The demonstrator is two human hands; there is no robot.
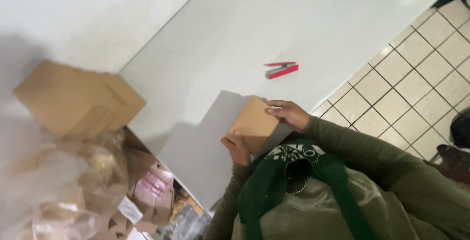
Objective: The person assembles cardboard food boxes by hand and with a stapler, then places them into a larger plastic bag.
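Green apron [293, 171] fills the near view, over an olive sleeve [391, 166]. White tabletop [235, 34] next, brown boxes [78, 98] stacked at its end. Both hands clamp a flat brown cardboard piece [252, 122] at the tabletop's near edge: left hand [237, 147], right hand [291, 114]. Risk: it overhangs, could slip floorward. Red stapler [282, 69] lies apart.

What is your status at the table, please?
Left hand and right hand hold brown cardboard piece. Red stapler lies apart on white table. Nothing obstructing.
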